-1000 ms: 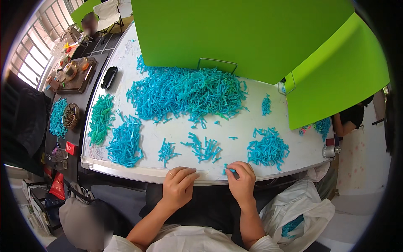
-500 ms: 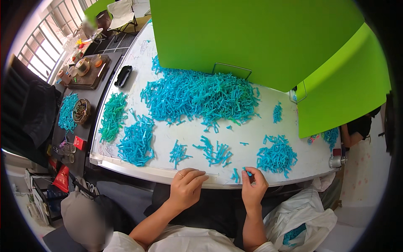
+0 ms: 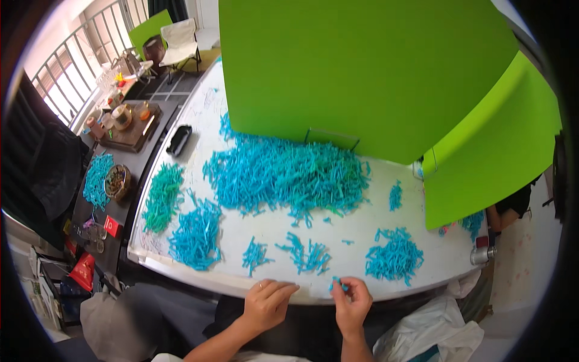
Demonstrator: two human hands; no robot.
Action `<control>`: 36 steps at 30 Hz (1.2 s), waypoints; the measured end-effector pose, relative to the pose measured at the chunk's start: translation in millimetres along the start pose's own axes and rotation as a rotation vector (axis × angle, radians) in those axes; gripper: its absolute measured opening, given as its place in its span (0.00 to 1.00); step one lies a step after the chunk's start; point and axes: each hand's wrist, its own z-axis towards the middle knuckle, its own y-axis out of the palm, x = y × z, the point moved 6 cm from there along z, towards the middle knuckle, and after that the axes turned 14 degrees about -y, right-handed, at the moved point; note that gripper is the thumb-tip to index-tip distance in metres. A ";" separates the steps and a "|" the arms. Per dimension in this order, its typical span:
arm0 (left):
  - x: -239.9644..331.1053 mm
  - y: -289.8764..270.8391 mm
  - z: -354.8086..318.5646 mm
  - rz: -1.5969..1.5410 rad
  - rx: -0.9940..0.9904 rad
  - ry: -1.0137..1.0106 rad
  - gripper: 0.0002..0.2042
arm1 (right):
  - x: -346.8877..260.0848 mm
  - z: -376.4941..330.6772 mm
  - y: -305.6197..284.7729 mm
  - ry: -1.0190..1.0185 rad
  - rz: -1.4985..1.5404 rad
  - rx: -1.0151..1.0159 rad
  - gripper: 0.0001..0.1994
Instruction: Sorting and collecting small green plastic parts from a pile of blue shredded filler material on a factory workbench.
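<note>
Centrally, a large heap point(image 3: 286, 175) of blue and blue-green strips covers the middle of the white table point(image 3: 386, 172); clock positions are read from this heap, with twelve toward the top edge. At five o'clock, the right hand point(image 3: 351, 301) pinches a small blue piece point(image 3: 344, 288) between thumb and fingertips, above the near table edge. Further blue bits point(image 3: 336, 280) show just beside those fingertips; whether they are gripped too cannot be told. At just past six, the left hand point(image 3: 267, 304) is loosely curled, fingers together; whether it encloses anything cannot be told. Two small clusters lie near the hands: one point(image 3: 256, 255) at seven, the other point(image 3: 309, 256) just before six. Larger portions comprise a blue pile point(image 3: 198, 238) at eight, a green pile point(image 3: 161, 199) at nine and a right-hand pile point(image 3: 394, 257) at four. A black tray point(image 3: 179, 140) occupies ten o'clock. A green panel point(image 3: 368, 78) stands at one, a second panel point(image 3: 494, 145) just before three. A white bag point(image 3: 434, 329) sits between four and five, beyond the table edge.
</note>
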 end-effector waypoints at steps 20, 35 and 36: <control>-56.2 8.7 155.5 0.380 0.102 -0.220 0.03 | 11.1 22.3 14.0 0.633 0.973 0.095 0.20; -62.9 5.3 144.3 0.433 0.099 -0.238 0.02 | 13.7 11.6 0.4 0.422 0.551 0.040 0.17; -63.0 6.6 145.8 0.439 0.104 -0.244 0.02 | 15.4 11.1 -3.6 0.401 0.507 0.065 0.16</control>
